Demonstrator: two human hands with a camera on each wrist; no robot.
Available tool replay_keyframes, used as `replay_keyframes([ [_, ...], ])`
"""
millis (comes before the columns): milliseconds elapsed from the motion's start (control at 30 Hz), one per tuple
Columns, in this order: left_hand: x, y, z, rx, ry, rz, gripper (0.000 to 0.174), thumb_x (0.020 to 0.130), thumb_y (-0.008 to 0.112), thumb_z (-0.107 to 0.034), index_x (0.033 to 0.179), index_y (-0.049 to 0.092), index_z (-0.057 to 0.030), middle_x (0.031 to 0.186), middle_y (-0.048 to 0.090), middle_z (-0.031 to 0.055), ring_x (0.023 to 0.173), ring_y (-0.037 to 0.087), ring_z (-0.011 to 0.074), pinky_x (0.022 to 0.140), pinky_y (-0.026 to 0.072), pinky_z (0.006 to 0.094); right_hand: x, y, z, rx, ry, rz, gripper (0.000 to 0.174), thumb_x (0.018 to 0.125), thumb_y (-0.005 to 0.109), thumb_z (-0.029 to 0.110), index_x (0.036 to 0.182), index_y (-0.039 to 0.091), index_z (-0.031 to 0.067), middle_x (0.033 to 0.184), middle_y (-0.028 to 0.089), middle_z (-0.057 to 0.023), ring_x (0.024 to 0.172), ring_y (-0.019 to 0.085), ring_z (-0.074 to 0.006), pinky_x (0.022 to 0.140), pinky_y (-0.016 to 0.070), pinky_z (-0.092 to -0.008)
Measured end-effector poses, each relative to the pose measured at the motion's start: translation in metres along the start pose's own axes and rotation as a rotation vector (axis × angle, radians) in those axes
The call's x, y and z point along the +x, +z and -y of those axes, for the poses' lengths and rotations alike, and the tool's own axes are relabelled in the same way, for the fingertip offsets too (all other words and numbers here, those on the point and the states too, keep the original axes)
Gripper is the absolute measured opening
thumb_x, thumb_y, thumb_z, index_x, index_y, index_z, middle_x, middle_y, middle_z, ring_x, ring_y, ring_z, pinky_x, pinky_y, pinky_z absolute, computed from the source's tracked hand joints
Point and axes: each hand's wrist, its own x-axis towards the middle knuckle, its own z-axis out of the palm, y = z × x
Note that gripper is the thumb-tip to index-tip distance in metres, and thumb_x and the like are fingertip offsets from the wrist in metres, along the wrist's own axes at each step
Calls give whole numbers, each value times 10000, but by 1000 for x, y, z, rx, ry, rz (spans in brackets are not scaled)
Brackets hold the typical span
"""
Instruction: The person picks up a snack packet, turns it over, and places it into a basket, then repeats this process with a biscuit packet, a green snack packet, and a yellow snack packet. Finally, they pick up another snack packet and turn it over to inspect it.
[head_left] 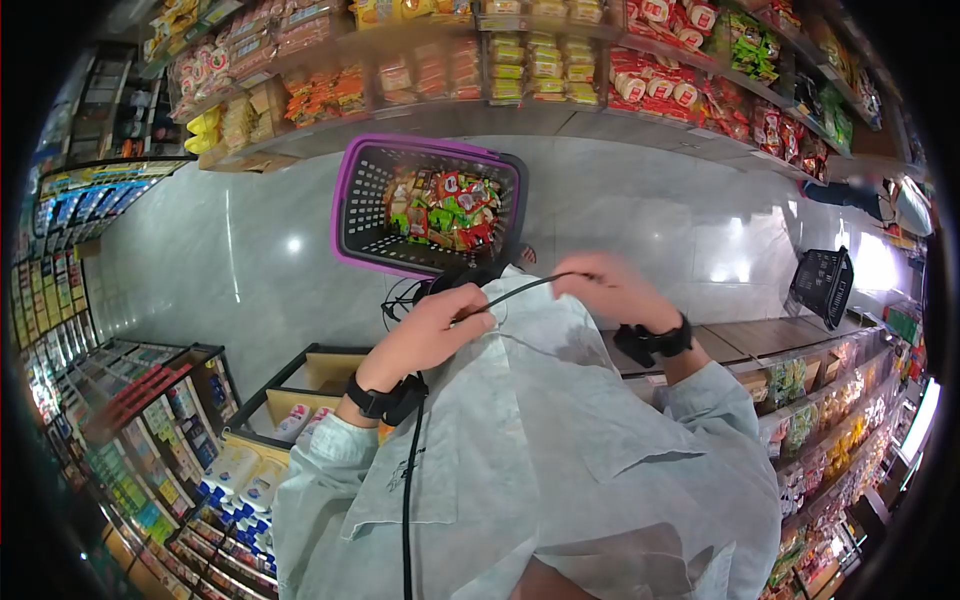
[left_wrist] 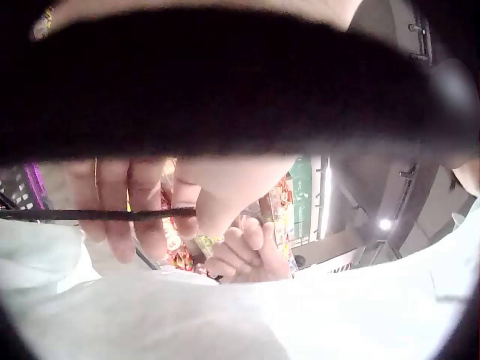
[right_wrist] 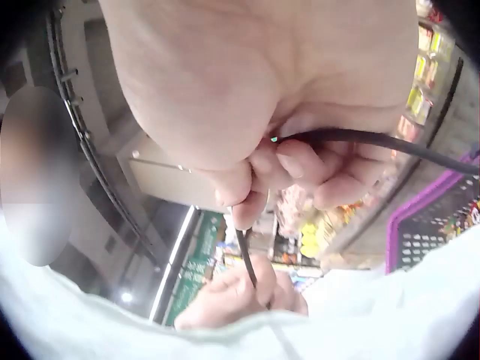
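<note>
A thin black cable (head_left: 527, 287) arches between my two hands in front of a light shirt (head_left: 520, 390). My left hand (head_left: 437, 328) pinches it between thumb and forefinger; in the left wrist view the other fingers (left_wrist: 116, 196) lie along the cable. On the other side, my right hand (head_left: 618, 292), blurred in the head view, grips the cable with curled fingers. The right wrist view shows a length of cable (right_wrist: 352, 136) coming out of that grip, and another stretch running down to the left hand (right_wrist: 229, 294). Both wrists wear black bands.
A purple-rimmed basket (head_left: 345, 205) holding colourful snack packets (head_left: 455, 212) stands on the floor ahead. Beyond it run shelves of packaged snacks (head_left: 545, 68). A black basket (head_left: 822, 285) sits at the right, near another person. Boxes and bottles (head_left: 245, 478) stand at the lower left.
</note>
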Motion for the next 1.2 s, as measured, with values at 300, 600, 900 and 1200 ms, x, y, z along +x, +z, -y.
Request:
replay_keyframes([
  [300, 9, 11, 30, 272, 82, -17, 247, 941, 636, -231, 1088, 625, -32, 983, 647, 154, 936, 636, 348, 801, 508, 424, -88, -118, 8, 725, -622, -634, 318, 1030, 498, 307, 827, 521, 64, 850, 496, -45, 828, 446, -178, 834, 372, -331],
  [600, -9, -27, 97, 336, 90, 36, 364, 971, 615, -286, 1242, 637, -44, 1077, 628, 155, 1019, 625, 352, 864, 513, 423, -64, -54, -53, 36, 423, -558, 290, 987, 556, 276, 1025, 659, 8, 903, 630, -65, 868, 620, -181, 835, 483, -306],
  [900, -60, -73, 148, 281, 124, 48, 555, 953, 622, -364, 1395, 525, -42, 1306, 571, 194, 1192, 564, 375, 978, 498, 415, -25, 12, -119, -408, 826, -473, 268, 946, 643, 158, 1175, 669, 21, 997, 724, -89, 949, 671, -180, 860, 522, -307],
  [1200, -35, -128, 141, 200, 5, 114, 559, 906, 663, -372, 1360, 556, -63, 1139, 655, 177, 1066, 636, 373, 899, 522, 449, 162, -11, -147, -422, 540, -157, 196, 953, 637, 185, 1060, 680, 26, 987, 729, -124, 929, 699, -215, 842, 540, -342],
])
